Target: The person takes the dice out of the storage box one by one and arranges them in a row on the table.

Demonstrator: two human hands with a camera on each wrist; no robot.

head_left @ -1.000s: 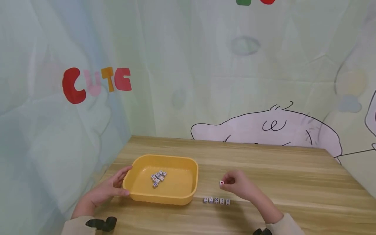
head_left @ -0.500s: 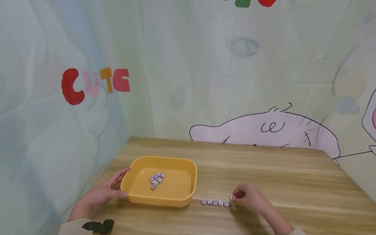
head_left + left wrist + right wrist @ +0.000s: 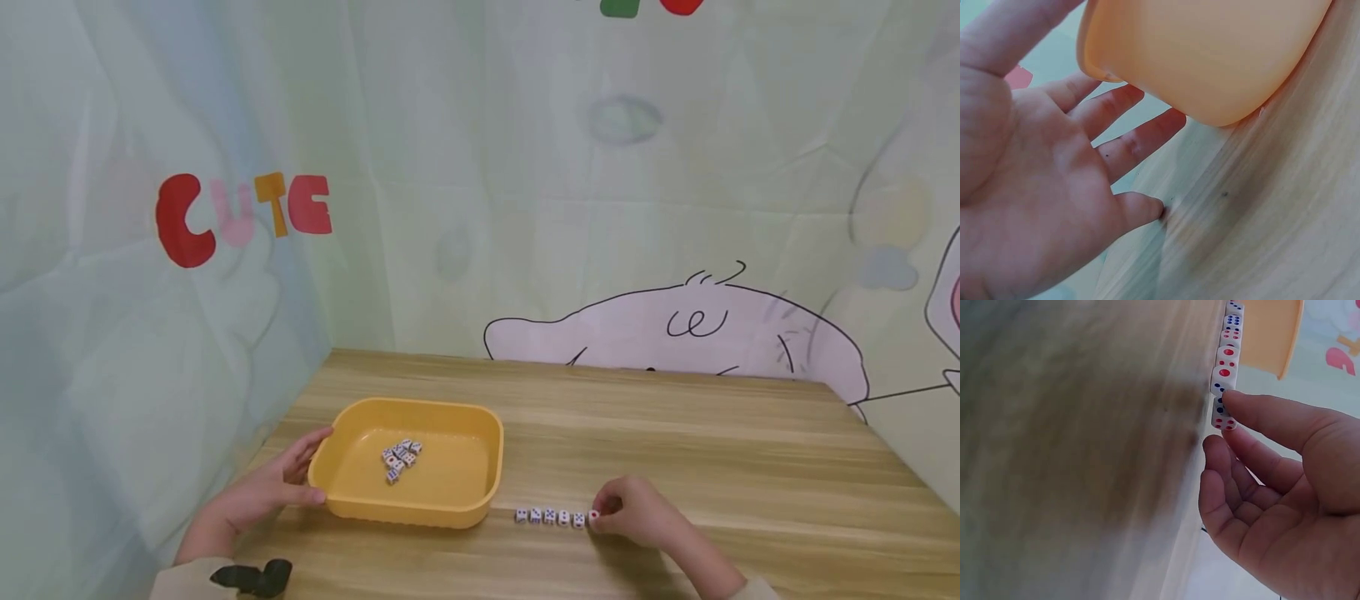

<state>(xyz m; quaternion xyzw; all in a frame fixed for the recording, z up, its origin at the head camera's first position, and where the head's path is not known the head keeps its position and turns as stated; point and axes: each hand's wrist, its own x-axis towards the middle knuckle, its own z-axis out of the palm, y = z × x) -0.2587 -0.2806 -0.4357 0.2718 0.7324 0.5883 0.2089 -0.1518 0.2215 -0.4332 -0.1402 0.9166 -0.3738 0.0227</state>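
Observation:
At the left end of a yellow plastic tray (image 3: 408, 512), my left hand (image 3: 258, 492) rests with spread fingers and thumb against its side. In the left wrist view the extended fingers (image 3: 1147, 128) touch the tray's edge. My right hand (image 3: 641, 515) pinches a white die (image 3: 594, 516) between thumb and fingers, a red dot on its top. That die stands on the table at the right end of a straight row of dice (image 3: 550, 517). The right wrist view shows the pinched die (image 3: 1224, 420) against its neighbour, partly covered by the thumb.
Several loose dice (image 3: 397, 458) lie clustered inside the tray, left of its middle. The wooden table (image 3: 675, 425) meets a printed cloth backdrop (image 3: 420, 275) at the back and left. The row begins just right of the tray's near right corner.
My right hand has carried the die toward me and slightly right, then down to the end of the row. The left hand has stayed at the tray.

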